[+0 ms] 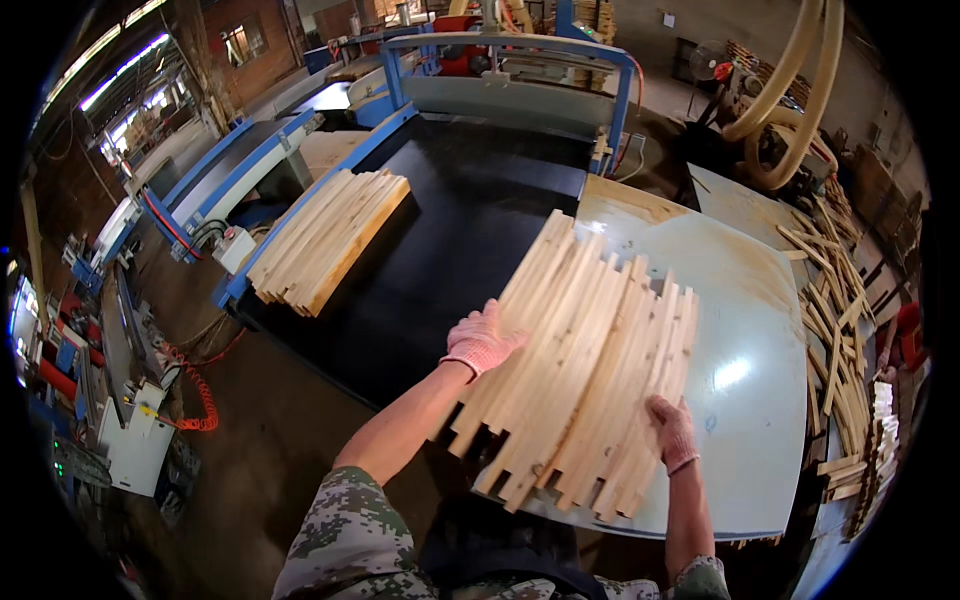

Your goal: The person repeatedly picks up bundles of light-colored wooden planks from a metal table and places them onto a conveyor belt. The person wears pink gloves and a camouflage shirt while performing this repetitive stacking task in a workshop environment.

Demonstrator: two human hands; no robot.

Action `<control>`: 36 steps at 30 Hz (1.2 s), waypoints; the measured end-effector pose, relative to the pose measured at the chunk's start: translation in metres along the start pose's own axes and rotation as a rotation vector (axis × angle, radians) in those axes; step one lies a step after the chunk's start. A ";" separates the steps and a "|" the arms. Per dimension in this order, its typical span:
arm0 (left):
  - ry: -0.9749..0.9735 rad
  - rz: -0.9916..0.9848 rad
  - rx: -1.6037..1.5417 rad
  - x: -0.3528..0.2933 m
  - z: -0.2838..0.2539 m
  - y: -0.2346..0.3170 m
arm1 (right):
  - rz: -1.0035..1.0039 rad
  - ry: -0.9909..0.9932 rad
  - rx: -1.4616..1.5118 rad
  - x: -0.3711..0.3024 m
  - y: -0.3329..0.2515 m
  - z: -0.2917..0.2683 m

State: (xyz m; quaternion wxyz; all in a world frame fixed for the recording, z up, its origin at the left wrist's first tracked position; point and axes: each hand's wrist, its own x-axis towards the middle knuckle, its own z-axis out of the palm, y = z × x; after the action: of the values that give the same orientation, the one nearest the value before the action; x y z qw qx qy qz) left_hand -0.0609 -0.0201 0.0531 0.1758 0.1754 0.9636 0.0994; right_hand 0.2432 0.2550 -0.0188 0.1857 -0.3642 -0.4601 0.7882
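The left hand [483,338], wearing a pinkish glove, is gripping the left edge of a broad layer of wooden strips [580,370], while the gloved right hand [672,430] is gripping its right edge; fingertips are partly hiding. The strips are lying side by side with staggered ends, their long axis running away from the person and leaning right. They are spanning the border between a black bed [460,260] and a glossy pale table [750,330]; whether they are resting on it, I cannot tell. A second stack [325,240] is sitting leftward on the bed, slanting similarly. Beyond, a blue frame [510,41] is crossing the bed, loose sticks [835,330] are piling up rightward, and a white sheet [668,19] is hanging on the workshop wall, its writing too small to read.
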 end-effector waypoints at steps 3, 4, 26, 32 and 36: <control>0.087 -0.067 0.048 0.030 -0.010 -0.056 | 0.028 -0.041 -0.020 0.038 0.015 0.074; 0.129 -0.085 0.041 0.041 -0.017 -0.078 | 0.039 -0.052 -0.005 0.049 0.021 0.104; 0.647 0.131 0.434 0.182 -0.063 -0.340 | -0.039 -0.111 -1.264 0.053 0.036 0.373; 0.409 0.074 0.408 0.180 -0.062 -0.307 | -0.321 -0.174 -0.998 -0.012 0.092 0.310; 0.592 0.288 0.146 0.116 -0.069 -0.233 | -0.421 -0.566 -0.557 -0.077 0.138 0.240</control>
State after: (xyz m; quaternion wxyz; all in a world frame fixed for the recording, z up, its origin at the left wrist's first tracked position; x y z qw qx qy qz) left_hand -0.2590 -0.2000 0.0220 -0.1405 0.2854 0.9427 0.1009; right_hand 0.1219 -0.0049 -0.0312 0.1041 -0.0687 -0.7514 0.6480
